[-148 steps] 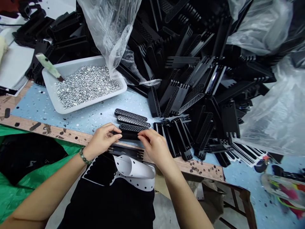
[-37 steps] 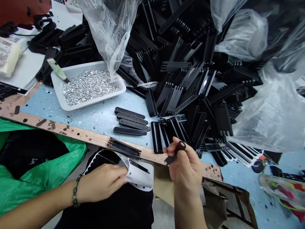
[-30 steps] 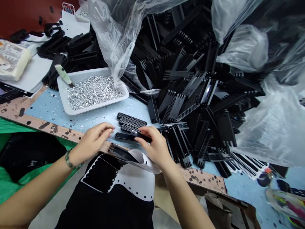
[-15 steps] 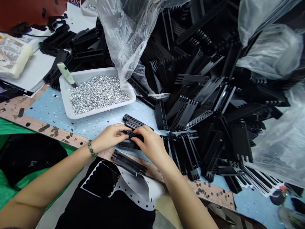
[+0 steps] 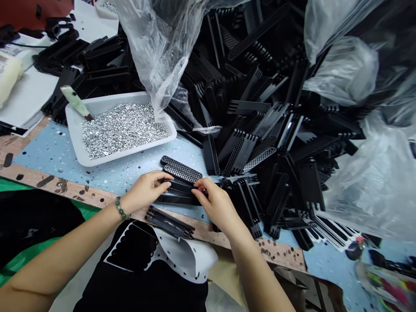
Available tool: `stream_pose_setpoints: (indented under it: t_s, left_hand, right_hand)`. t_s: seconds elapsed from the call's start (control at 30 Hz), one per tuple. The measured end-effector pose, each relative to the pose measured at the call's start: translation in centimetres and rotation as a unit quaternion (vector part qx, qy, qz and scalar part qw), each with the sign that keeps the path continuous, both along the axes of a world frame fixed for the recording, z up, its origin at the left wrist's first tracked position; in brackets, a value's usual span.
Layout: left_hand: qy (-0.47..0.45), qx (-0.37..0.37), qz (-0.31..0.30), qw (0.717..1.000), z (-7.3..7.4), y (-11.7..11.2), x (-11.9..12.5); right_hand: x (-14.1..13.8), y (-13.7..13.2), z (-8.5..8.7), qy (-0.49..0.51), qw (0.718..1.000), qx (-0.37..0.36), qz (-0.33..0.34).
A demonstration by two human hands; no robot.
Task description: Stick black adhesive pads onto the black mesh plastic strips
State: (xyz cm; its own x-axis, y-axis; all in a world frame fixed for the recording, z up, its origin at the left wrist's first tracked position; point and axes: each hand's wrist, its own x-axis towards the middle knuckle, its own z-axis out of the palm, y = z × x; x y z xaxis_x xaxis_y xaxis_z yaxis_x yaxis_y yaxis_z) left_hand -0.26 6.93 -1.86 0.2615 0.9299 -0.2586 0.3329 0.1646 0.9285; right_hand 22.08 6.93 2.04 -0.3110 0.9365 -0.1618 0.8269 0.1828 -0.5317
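L hand [image 5: 146, 190] & R hand [image 5: 216, 203] palms down, fingers curled, fingertips just apart, approx. level.

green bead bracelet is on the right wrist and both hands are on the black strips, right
No, the bead bracelet is on the left wrist, not the right, as the head view shows; the left hand and right hand are on the black strips.

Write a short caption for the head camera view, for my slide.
Left hand and right hand touch black strips beside a white tray of washers.
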Motion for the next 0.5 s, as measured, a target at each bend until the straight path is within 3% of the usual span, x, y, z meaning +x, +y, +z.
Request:
stream_pose_setpoints:
  t_s: [0.13,0.5]
  left_hand:
    - [0.051,0.064,-0.012,0.997,0.0,-0.1,0.4]
    - [0.029,0.06,-0.03,0.997,0.0,-0.1,0.2]
  right_hand:
    - [0.2,0.2,-0.6,0.03,0.999,-0.015,-0.017]
    - [0.1,1.1,0.0,0.037,0.997,-0.067,-0.016]
